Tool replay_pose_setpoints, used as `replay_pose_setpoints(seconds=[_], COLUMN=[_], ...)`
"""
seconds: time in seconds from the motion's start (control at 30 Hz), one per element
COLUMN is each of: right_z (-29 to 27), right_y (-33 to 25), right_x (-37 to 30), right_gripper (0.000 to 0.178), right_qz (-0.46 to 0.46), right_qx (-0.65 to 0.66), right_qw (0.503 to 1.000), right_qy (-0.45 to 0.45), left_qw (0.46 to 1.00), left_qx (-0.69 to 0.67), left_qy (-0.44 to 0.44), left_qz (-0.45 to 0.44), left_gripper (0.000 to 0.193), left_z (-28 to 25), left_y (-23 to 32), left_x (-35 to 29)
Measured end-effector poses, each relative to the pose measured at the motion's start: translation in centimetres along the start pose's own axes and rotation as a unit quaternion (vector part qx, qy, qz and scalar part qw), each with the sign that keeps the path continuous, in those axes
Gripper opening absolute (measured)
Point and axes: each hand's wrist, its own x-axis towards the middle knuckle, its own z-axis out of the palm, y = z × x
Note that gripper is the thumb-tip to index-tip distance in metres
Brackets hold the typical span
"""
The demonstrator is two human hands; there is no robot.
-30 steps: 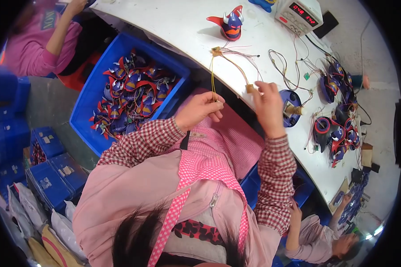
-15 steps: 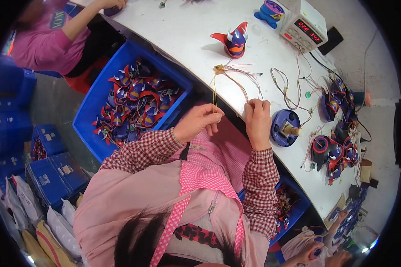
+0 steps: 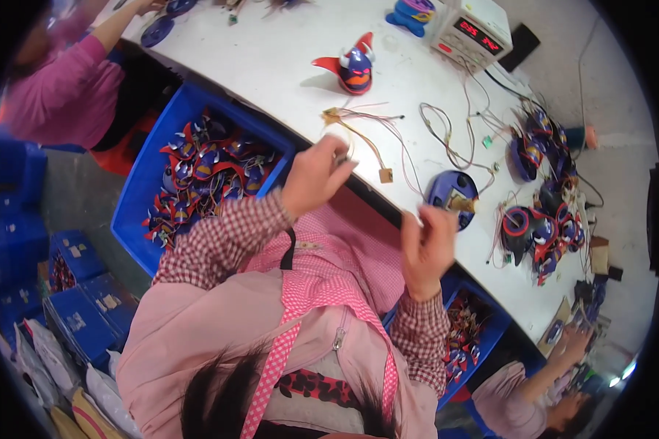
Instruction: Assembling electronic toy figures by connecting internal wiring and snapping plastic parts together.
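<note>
A bundle of thin wires with a tan taped joint [image 3: 332,115] lies near the table's front edge. One strand ends in a small brown square piece [image 3: 386,175]. My left hand [image 3: 316,174] is at that edge beside the yellow wires, its thumb apart from the bent fingers. Whether a wire touches its fingertips is blurred. My right hand [image 3: 427,249], smeared by motion, hangs off the edge with thumb and fingers apart and nothing between them. Just beyond it sits a round purple housing [image 3: 452,196] with a tan part inside.
A horned purple and red toy head [image 3: 356,69] stands farther back, near a white power supply [image 3: 472,33]. More toy heads [image 3: 545,230] with wires pile up at the right. Blue bins [image 3: 135,212] of toy heads flank me. Co-workers sit at far left and lower right.
My right hand has let go of the wire strand and drawn back toward me, opening. My left hand has shifted left, its pinch loosened. The whole view has swung a little.
</note>
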Motion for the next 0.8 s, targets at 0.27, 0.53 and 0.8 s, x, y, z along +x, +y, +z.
replay_pose_setpoints(seconds=[0.27, 0.53, 0.8], right_z=[-4.7, -2.7, -2.9], right_y=[5.4, 9.3, 9.1], right_x=[-0.4, 0.6, 0.1], right_gripper=[0.032, 0.028, 0.017], right_qz=[0.195, 0.150, 0.134], right_qx=[0.029, 0.099, 0.049], right_qw=[0.970, 0.983, 0.989], right_qy=[0.146, 0.048, 0.036], left_qw=[0.985, 0.946, 0.957], left_qx=[0.093, 0.082, 0.054], left_qy=[-0.090, -0.141, -0.155], left_qz=[0.114, 0.279, 0.239], left_gripper=[0.029, 0.092, 0.101], left_z=[4.3, 11.0, 13.4], left_y=[-0.1, 6.0, 6.5], left_x=[5.3, 2.6, 2.8])
